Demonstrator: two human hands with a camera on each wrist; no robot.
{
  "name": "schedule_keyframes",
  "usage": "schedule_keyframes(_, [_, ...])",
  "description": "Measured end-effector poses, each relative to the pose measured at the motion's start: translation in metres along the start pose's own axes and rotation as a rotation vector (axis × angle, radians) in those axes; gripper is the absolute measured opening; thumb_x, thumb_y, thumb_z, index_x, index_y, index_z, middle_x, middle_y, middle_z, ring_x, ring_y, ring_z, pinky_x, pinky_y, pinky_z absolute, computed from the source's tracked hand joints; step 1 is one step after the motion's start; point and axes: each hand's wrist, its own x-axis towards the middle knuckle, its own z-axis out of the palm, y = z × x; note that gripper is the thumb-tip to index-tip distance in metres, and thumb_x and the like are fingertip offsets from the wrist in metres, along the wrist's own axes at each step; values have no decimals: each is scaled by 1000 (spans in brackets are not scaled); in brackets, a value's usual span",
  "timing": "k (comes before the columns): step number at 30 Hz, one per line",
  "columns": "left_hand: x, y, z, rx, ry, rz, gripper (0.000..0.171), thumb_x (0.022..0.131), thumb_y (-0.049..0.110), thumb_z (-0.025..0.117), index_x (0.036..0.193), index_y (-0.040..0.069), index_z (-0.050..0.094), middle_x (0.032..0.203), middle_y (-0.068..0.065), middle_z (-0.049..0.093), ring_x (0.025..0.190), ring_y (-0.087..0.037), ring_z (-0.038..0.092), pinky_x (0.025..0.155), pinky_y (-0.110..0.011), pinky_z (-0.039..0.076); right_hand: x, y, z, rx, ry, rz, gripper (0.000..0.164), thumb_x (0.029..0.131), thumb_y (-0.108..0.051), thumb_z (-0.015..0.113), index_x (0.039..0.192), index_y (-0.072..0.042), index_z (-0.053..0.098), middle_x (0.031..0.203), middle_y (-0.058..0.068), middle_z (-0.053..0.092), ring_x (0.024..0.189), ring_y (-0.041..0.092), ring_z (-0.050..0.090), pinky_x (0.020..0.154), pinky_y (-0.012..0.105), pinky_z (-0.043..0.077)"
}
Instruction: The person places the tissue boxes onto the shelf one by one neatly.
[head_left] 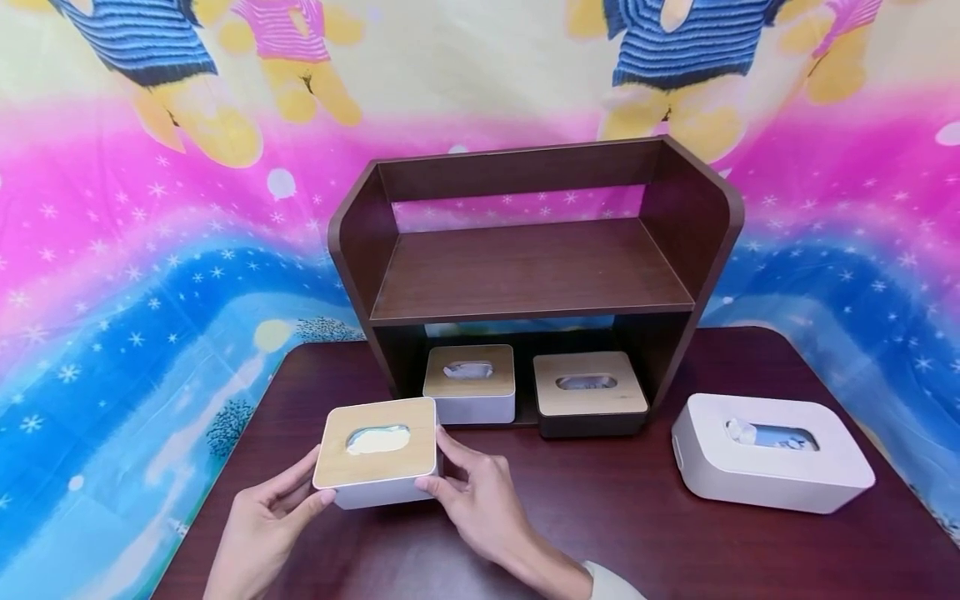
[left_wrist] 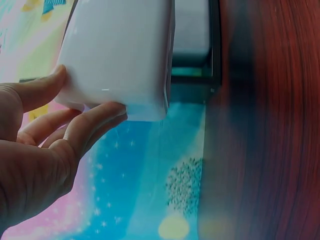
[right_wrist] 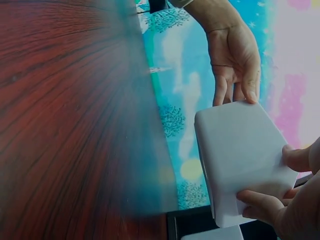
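Observation:
A white tissue box [head_left: 378, 471] with a light wood-look lid and an oval slot is held by both hands. It is raised above the table and overlaps the corner of a second white box in the head view. My left hand [head_left: 258, 521] grips its left end, thumb at the front and fingers behind. At the right end, my right hand [head_left: 487, 500] holds it with thumb in front and fingers along the side. Both wrist views show the plain white casing [left_wrist: 115, 55] between thumb and fingers. White tissue shows in the slot.
A dark brown two-tier shelf [head_left: 525, 271] stands at the table's back. On its lower level sit a white tissue box [head_left: 472, 404] with a wooden lid and a black one [head_left: 588, 417]. A longer white tissue box [head_left: 757, 483] lies on the table [head_left: 600, 517] at right.

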Motion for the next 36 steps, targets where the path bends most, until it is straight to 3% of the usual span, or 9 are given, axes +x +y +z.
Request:
schedule_keyframes(10, [0, 9, 25, -34, -59, 115, 55, 94, 2, 80, 146, -4, 63, 139, 19, 68, 121, 3, 67, 88, -19, 62, -9, 1, -25, -1, 41, 33, 64, 95, -24, 84, 151, -5, 59, 156, 20, 56, 126, 28, 68, 95, 27, 61])
schedule_keyframes(18, [2, 19, 47, -110, -77, 106, 56, 93, 1, 81, 146, -5, 62, 151, -19, 60, 125, 2, 64, 91, -19, 61, -18, 0, -44, -3, 97, 44, 63, 94, -24, 85, 150, -8, 61, 156, 17, 57, 117, 30, 73, 93, 29, 62])
schedule_keyframes(28, [8, 36, 66, -122, -110, 111, 56, 93, 5, 83, 147, 1, 64, 150, -14, 64, 128, -4, 65, 94, -19, 60, -23, -8, -63, -1, 188, 93, 60, 90, -15, 87, 147, -12, 66, 151, 20, 62, 107, 29, 77, 87, 30, 64])
schedule_keyframes(36, [17, 50, 79, -134, -108, 120, 56, 93, 5, 83, 146, 4, 65, 151, -10, 64, 135, -19, 61, 97, -20, 57, -21, -17, -81, -55, 213, 74, 64, 89, -15, 89, 148, -13, 65, 150, 20, 63, 103, 26, 79, 86, 30, 65])
